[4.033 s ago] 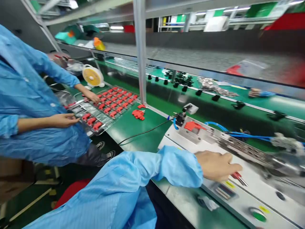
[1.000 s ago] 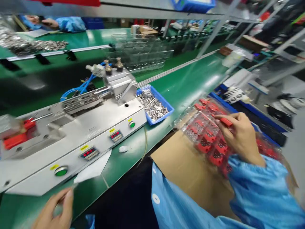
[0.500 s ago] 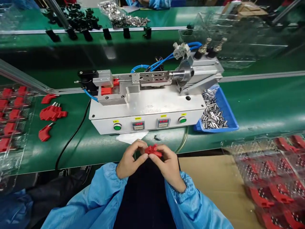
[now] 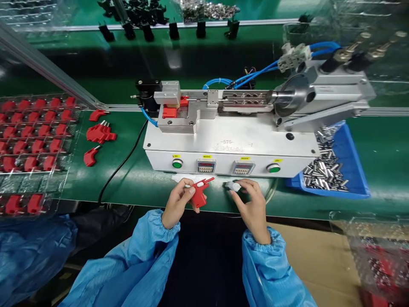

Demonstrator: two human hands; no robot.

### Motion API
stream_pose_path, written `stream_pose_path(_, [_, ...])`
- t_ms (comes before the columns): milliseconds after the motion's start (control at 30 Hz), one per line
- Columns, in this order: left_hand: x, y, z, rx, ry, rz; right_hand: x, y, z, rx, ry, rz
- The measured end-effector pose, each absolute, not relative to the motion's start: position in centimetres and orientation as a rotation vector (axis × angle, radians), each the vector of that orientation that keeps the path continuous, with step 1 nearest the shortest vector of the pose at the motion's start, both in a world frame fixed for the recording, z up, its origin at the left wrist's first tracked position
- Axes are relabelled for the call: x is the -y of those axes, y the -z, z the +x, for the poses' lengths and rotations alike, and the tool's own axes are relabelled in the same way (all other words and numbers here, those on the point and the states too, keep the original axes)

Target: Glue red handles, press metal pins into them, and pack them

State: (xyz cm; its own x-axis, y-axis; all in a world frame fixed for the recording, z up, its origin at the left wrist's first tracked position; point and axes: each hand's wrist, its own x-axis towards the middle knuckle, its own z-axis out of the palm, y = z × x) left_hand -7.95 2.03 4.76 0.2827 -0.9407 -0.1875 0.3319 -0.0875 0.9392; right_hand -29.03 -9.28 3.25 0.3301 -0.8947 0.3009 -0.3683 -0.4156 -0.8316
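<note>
One red part (image 4: 199,195) in left hand (image 4: 177,204), right hand (image 4: 252,207) on one small white piece (image 4: 232,186)

We see a small red plastic part (image 4: 200,195), angled like a little pistol, with a thin prong pointing up and to the right; it sits pinched in our left hand (image 4: 177,204) just above the bench's (image 4: 134,179) near edge. Just beside it, a small whitish piece (image 4: 233,186) lies on the green bench, with the fingers (image 4: 243,184) of our right hand (image 4: 252,209) touching it.
</note>
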Motion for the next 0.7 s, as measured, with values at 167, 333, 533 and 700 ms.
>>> stream_pose_path(167, [-1.8,-5.5,-7.8,0.675,1.251,1.156,8.7,-4.0,-28.8,-0.979,0.967,-1.691])
stream_pose_path(333, [-2.1,-6.3,-8.1,0.694,1.244,1.147,6.9,-6.6,-30.3,-0.974,1.031,-1.628])
stream_pose_path(533, [-2.3,-6.4,-8.6,0.742,1.253,1.147,6.0,-7.9,-29.9,-0.966,0.94,-1.77])
stream_pose_path(700, [-2.5,-6.2,-8.5,0.782,1.246,1.142,6.0,-7.7,-29.1,-0.995,0.932,-1.787])
